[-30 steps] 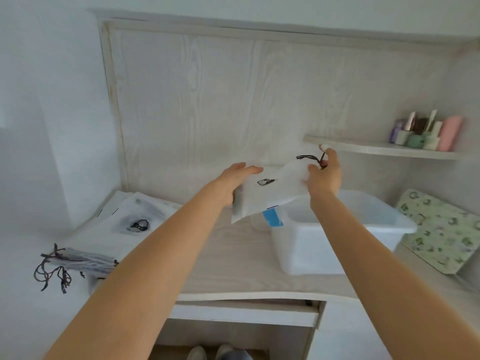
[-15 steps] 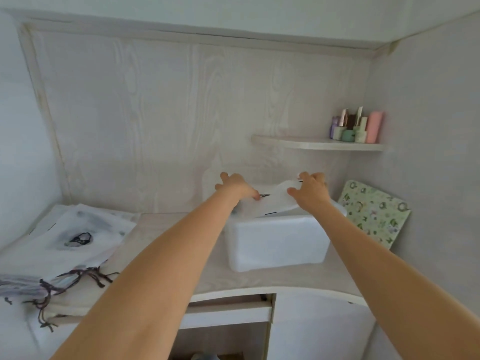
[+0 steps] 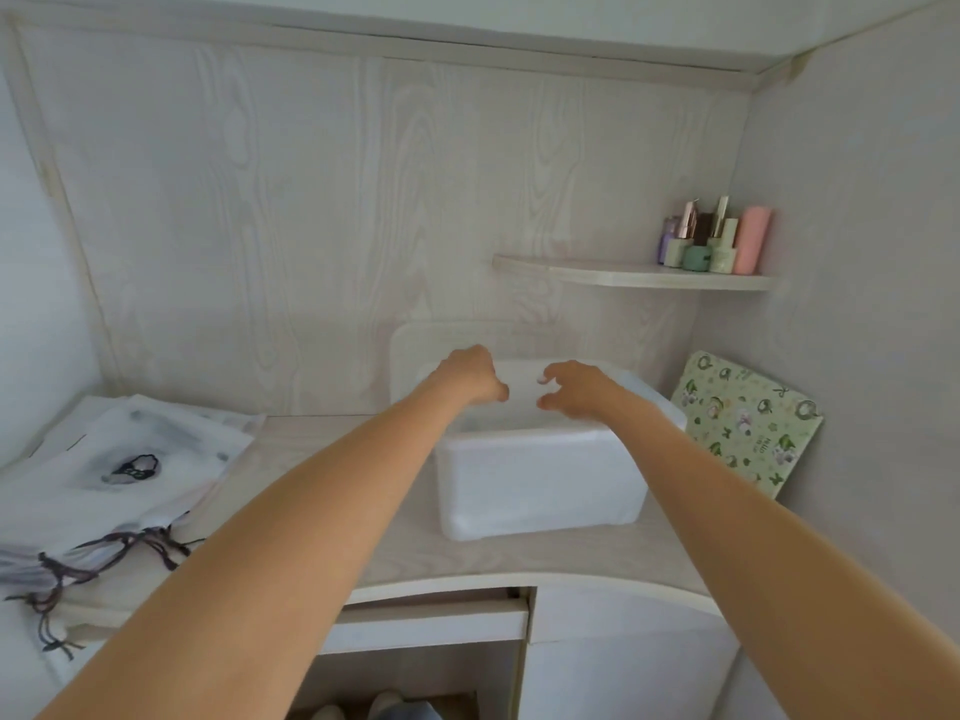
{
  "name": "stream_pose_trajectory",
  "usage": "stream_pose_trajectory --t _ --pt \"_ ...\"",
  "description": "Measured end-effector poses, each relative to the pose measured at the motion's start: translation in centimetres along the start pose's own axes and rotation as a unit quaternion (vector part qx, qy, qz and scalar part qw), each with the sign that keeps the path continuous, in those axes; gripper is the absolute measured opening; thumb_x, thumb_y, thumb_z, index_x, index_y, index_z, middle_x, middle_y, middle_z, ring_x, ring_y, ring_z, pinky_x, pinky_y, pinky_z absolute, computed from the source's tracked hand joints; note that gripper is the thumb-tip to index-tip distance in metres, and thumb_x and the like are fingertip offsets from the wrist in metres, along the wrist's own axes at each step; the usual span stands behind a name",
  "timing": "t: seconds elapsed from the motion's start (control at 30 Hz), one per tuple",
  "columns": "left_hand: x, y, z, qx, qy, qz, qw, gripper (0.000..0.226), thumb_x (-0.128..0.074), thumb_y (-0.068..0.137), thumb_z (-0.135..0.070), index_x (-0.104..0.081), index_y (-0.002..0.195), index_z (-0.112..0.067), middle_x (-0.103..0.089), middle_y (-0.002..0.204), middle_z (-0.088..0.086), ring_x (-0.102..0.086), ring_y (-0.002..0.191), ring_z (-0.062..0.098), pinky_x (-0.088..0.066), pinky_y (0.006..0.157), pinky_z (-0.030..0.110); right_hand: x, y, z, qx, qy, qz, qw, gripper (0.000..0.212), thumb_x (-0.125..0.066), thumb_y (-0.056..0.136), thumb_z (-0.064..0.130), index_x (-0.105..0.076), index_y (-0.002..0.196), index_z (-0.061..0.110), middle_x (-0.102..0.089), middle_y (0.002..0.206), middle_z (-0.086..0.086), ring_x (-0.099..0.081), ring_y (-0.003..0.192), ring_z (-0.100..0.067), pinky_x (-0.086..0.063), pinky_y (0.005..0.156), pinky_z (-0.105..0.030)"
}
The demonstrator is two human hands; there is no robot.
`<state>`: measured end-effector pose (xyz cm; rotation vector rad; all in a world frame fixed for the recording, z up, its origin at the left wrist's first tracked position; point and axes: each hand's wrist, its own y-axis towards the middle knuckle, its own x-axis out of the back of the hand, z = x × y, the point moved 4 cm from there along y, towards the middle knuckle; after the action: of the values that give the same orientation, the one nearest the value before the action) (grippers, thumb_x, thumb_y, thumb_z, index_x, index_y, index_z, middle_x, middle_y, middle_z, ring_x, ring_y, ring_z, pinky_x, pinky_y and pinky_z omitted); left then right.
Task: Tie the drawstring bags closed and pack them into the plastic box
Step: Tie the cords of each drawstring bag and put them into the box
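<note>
A white plastic box point(image 3: 540, 480) stands on the desk, its opening facing up. Above its near rim hover my left hand point(image 3: 470, 376) and my right hand point(image 3: 576, 389), a short gap between them. Their fingers are loosely curled and point down, and nothing is in either hand. The inside of the box is hidden from this angle, and the bag I held earlier is out of sight. A pile of flat white drawstring bags point(image 3: 130, 459) lies at the desk's left end, dark cords point(image 3: 104, 553) trailing over the front edge.
The box's lid point(image 3: 441, 340) leans on the wooden wall behind the box. A green patterned board point(image 3: 748, 423) stands against the right wall. A corner shelf point(image 3: 639, 275) above carries several small bottles. A pale wooden desktop point(image 3: 332, 459) stretches between pile and box.
My hands carried a white bag to the box, lowered it over the rim and let go of it. The bag is gone from sight and both hands are free.
</note>
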<state>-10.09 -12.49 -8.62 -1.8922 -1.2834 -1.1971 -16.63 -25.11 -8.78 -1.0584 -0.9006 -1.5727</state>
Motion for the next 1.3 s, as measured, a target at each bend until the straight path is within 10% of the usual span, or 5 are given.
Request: stream_pose_trajectory --t 0.17,0.53,1.0,1.13,1.3 --pt "4.6 -2.4 1.9 -0.031 -0.13 -0.042 0.99 0.025 -0.061 0.086 -0.022 -0.063 0.106 -0.007 -0.066 0.1 0.008 -0.063 0.079 0.021 -0.045 0.061 0.023 0.3 -0.6 4.4 0.065 0.056 -0.074 0.994 0.039 -0.051 0.094 0.018 -0.047 0.132 0.015 -0.044 0.139 -0.007 -0.046 0.123 -0.024 -0.038 0.101 -0.034" --pt "12.7 -7.7 18.6 0.029 -0.254 -0.265 0.93 0.013 -0.053 0.087 -0.013 -0.063 0.095 -0.014 -0.07 0.088 0.005 -0.064 0.064 0.014 -0.045 0.053 0.014 -6.4 -1.6 22.6 0.228 0.103 -0.158 0.955 0.036 -0.044 0.093 0.01 -0.05 0.128 0.014 -0.046 0.131 -0.008 -0.044 0.121 -0.025 -0.044 0.092 -0.037" --pt "9.5 -11.7 41.5 0.157 -0.044 -0.056 0.985 0.041 -0.038 0.098 -0.031 -0.041 0.137 -0.019 -0.046 0.141 0.006 -0.043 0.127 0.027 -0.034 0.105 0.038 -24.2 -2.9 35.6 0.269 0.159 0.205 0.928 0.078 -0.063 0.084 0.045 -0.024 0.147 0.02 -0.028 0.15 -0.005 -0.026 0.138 -0.021 -0.026 0.107 -0.033" --pt "8.7 -12.5 42.2 0.114 -0.058 -0.055 0.99 0.038 -0.037 0.1 -0.031 -0.051 0.129 -0.012 -0.053 0.133 0.009 -0.049 0.121 0.025 -0.034 0.094 0.03 -26.0 -2.8 36.4 0.331 0.091 0.139 0.929 0.08 -0.072 0.075 0.047 -0.037 0.142 0.019 -0.033 0.15 0.0 -0.03 0.136 -0.019 -0.028 0.111 -0.036" --pt "8.8 -13.2 42.7 0.102 -0.148 -0.121 0.976 0.038 -0.034 0.1 -0.031 -0.065 0.108 -0.01 -0.065 0.114 0.01 -0.058 0.105 0.025 -0.039 0.087 0.031 -26.2 -2.5 36.2 0.315 0.233 0.051 0.919 0.023 -0.065 0.085 0.03 -0.068 0.1 0.012 -0.067 0.105 -0.003 -0.059 0.094 -0.015 -0.043 0.08 -0.031"
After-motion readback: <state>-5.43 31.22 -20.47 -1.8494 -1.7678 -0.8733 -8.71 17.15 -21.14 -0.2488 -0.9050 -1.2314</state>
